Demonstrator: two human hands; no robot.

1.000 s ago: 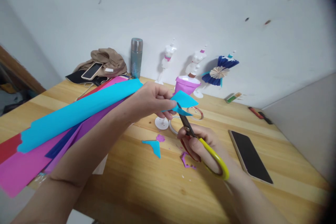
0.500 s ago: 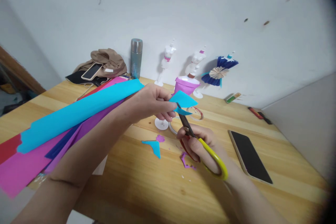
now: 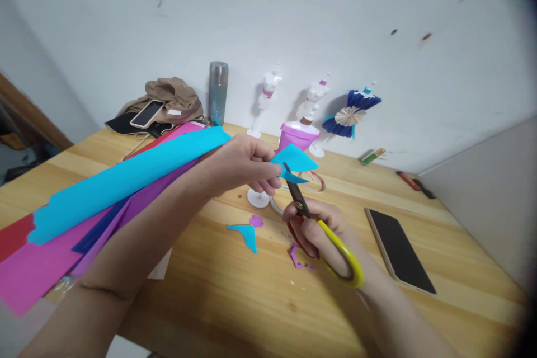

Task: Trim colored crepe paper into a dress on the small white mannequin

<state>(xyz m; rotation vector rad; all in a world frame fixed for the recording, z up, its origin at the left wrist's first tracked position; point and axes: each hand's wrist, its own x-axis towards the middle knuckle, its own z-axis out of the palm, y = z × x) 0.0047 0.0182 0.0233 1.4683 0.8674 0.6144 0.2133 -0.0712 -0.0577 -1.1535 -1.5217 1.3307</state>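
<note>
Between the thumb and fingers of my left hand (image 3: pixel 254 165) is a small piece of blue paper (image 3: pixel 296 158), held above the table. My right hand (image 3: pixel 321 224) is closed around the yellow and red handles of a pair of scissors (image 3: pixel 298 201). The scissor blades lie in the blue piece, close to my left thumb, with a narrow strip parting below them. Behind the paper stands a small mannequin in a purple wrap (image 3: pixel 296 137), partly covered by the paper. A blue offcut (image 3: pixel 247 236) and purple scraps (image 3: pixel 255 221) lie on the table beneath.
Coloured paper sheets (image 3: pixel 126 176) lie under and beside my left forearm. A phone (image 3: pixel 400 249) is at the right. Along the wall stand a flask (image 3: pixel 218 92), two white mannequins (image 3: pixel 268 89) and one dressed in dark blue (image 3: pixel 350 114). A brown cloth (image 3: pixel 174 98) lies back left.
Both hands stay almost where they were. The blue piece has shifted very slightly, its right corner a little further right; the scissors still lie in it.
</note>
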